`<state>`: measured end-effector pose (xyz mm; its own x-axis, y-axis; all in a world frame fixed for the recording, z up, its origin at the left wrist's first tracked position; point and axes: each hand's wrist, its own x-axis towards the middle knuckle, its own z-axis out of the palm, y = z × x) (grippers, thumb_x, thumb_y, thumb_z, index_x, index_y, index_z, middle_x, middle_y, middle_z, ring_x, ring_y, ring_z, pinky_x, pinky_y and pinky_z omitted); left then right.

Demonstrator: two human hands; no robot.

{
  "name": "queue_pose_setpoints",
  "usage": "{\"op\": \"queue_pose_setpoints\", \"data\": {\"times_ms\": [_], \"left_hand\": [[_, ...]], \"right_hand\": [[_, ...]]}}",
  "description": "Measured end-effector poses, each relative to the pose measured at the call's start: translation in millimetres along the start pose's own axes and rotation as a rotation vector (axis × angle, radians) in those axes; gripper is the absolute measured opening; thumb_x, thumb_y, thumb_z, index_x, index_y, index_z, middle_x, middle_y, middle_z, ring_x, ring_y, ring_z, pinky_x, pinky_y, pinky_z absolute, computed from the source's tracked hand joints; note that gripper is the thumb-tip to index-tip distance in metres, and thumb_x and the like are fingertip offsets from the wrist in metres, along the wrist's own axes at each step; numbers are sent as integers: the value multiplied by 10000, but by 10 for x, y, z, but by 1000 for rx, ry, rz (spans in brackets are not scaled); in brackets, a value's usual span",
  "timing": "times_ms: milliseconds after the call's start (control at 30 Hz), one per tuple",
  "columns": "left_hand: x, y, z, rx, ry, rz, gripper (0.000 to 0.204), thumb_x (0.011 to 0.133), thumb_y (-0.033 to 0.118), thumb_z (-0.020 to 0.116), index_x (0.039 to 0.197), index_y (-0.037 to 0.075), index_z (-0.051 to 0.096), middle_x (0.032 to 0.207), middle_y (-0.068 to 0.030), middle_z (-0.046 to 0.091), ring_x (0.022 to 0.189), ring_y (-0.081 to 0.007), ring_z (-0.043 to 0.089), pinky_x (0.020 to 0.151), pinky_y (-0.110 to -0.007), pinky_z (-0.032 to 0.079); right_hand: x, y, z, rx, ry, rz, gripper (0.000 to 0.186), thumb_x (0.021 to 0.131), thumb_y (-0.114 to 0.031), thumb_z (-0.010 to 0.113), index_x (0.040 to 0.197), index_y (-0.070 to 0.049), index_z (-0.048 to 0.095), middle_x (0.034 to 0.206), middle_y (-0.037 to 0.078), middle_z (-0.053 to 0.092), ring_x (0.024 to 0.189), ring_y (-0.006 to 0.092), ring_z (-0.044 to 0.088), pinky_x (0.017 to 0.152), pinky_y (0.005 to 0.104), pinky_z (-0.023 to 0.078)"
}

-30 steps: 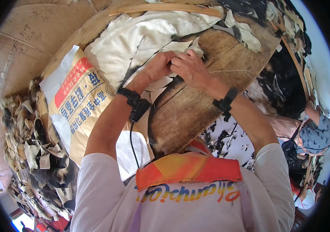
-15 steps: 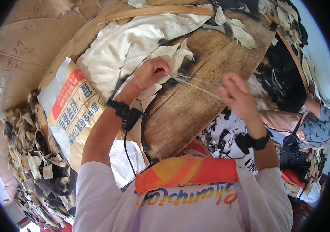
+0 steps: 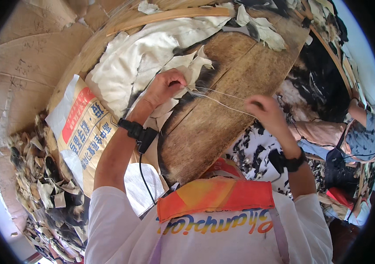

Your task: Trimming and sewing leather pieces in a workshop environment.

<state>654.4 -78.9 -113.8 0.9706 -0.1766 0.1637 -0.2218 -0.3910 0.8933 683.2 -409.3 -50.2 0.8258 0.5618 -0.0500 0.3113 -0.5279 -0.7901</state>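
My left hand (image 3: 166, 88) is closed in a pinch at the edge of a pale hide piece (image 3: 191, 66) with dark fur along its rim. Two strands of white thread (image 3: 225, 104) stretch from that pinch across to my right hand (image 3: 270, 115). The right fingers are curled shut on the thread; whether they also hold a needle is too small to make out. Under both hands lies a worn wooden board (image 3: 222, 119). A larger pale hide (image 3: 130, 55) spreads over the board's far left, touching the smaller piece.
A curved-looking wooden strip (image 3: 170, 20) and a dark grey blade-like tool (image 3: 242, 30) lie at the back. On the left are a printed paper sack (image 3: 84, 127) and a heap of fur scraps (image 3: 49, 176). Another person (image 3: 359, 136) is at the right, beside black-and-white fur.
My right hand has shifted a little lower, and its blur has gone. The two thread strands have spread farther apart. My left hand keeps its pinch at the hide edge.
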Motion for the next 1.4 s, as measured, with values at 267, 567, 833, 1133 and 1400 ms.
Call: {"op": "queue_pose_setpoints", "data": {"times_ms": [267, 567, 833, 1133, 1400], "left_hand": [[36, 3, 25, 8, 13, 32, 101, 759, -65, 645, 807, 22, 627, 826, -25, 587, 764, -122, 572, 708, -241, 453], [27, 64, 9, 49, -2, 20, 120, 735, -70, 654, 806, 24, 632, 824, -35, 585, 769, -142, 587, 715, -247, 461], [9, 36, 25, 57, 6, 27, 124, 726, -61, 660, 803, 33, 632, 829, -34, 587, 760, -151, 588, 708, -251, 462], [17, 59, 29, 53, 11, 6, 121, 726, -63, 661, 798, 29, 627, 830, -33, 586, 757, -149, 586, 698, -247, 458], [-31, 16, -2, 71, 53, 13, 111, 740, -56, 664, 811, 27, 643, 830, -37, 595, 754, -143, 590, 691, -252, 465]], "right_hand": [[494, -252, 726, -283, -3, -181, 189, 751, -188, 681, 874, -53, 632, 740, 134, 608, 659, 279, 597, 607, 372, 459], [79, -797, 721, 156, -311, -339, 150, 806, -200, 592, 782, -53, 614, 733, 132, 615, 717, 333, 603, 662, 413, 466], [-47, -1451, 743, 233, -624, -353, 139, 853, -190, 555, 836, -61, 604, 718, 120, 605, 713, 321, 607, 632, 398, 459], [-178, -1777, 792, 328, -684, -622, 145, 862, -201, 559, 783, -80, 578, 662, 105, 591, 615, 320, 595, 545, 407, 448], [-60, -1808, 853, 461, -637, -615, 160, 862, -217, 565, 819, -72, 617, 686, 129, 600, 634, 319, 601, 558, 399, 452]]}}
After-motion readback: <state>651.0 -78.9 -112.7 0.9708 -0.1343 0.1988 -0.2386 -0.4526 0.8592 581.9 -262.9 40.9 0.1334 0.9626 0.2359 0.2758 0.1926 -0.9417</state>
